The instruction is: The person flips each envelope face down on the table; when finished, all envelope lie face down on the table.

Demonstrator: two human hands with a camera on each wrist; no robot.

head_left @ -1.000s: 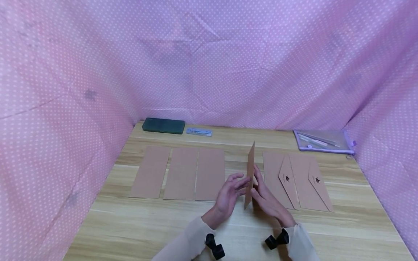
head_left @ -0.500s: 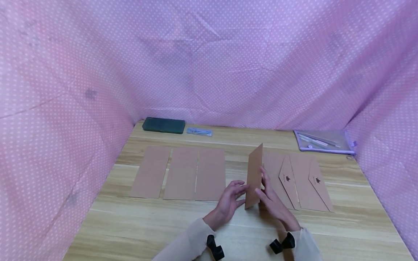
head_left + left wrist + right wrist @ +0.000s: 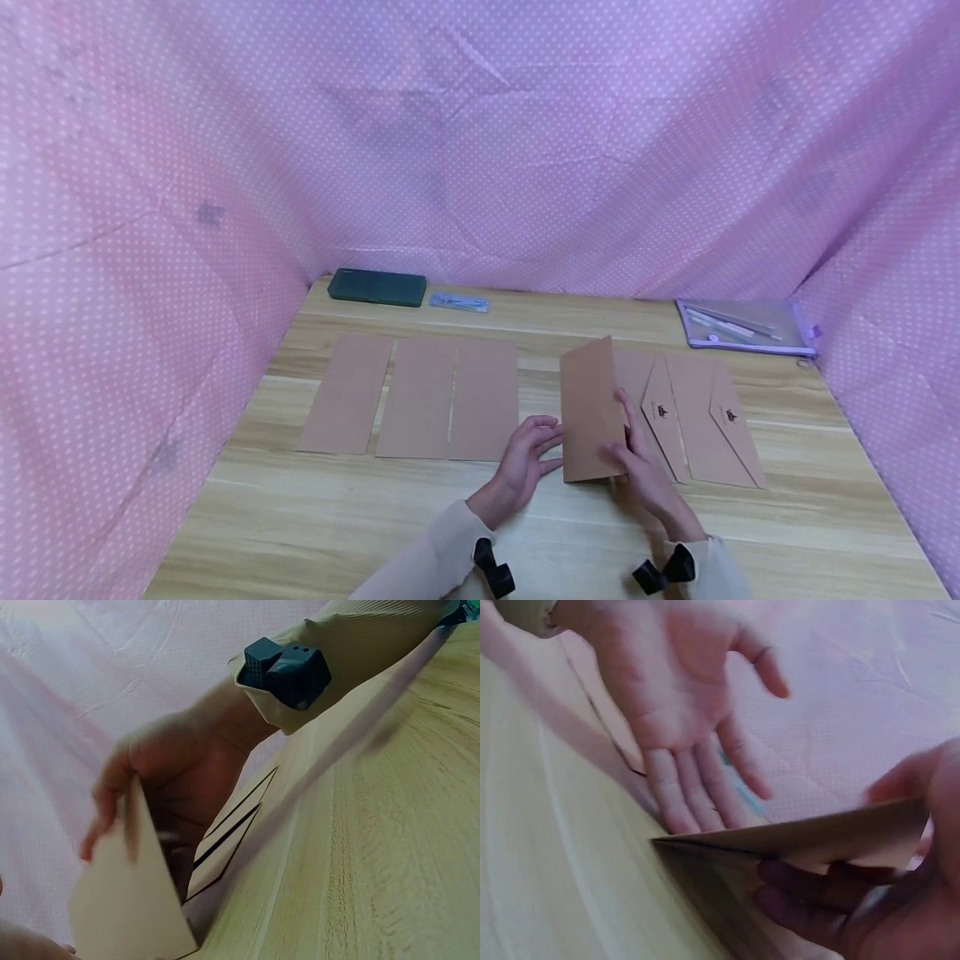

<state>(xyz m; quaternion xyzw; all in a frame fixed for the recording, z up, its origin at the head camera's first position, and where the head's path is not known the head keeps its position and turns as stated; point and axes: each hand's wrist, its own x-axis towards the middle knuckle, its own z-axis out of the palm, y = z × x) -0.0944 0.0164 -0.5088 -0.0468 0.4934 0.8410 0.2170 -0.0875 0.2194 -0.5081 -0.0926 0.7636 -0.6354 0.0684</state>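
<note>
In the head view, my right hand (image 3: 647, 471) grips a brown paper envelope (image 3: 587, 412) by its right edge, thumb on the near face and fingers behind. The envelope leans up off the table, plain side showing. My left hand (image 3: 516, 467) is beside its left edge, fingers extended with their tips right at the paper. The right wrist view shows the left palm (image 3: 679, 682) open above the edge of the envelope (image 3: 817, 836). Two flat envelopes (image 3: 630, 392) (image 3: 693, 408) with pointed flaps and crown prints lie to the right, the nearer one partly hidden.
Three plain brown paper rectangles (image 3: 347, 396) (image 3: 414, 400) (image 3: 483, 400) lie side by side on the wooden table (image 3: 315, 533). At the back are a dark green case (image 3: 377, 287), a small blue packet (image 3: 459, 302) and a purple-edged zip pouch (image 3: 742, 325) with pens. Pink dotted cloth (image 3: 480, 167) surrounds the table.
The envelope has turned from nearly edge-on to show its plain face, tilting rightward. My right hand has moved right with it; the left stays nearly in place, its fingertips now at the left edge.
</note>
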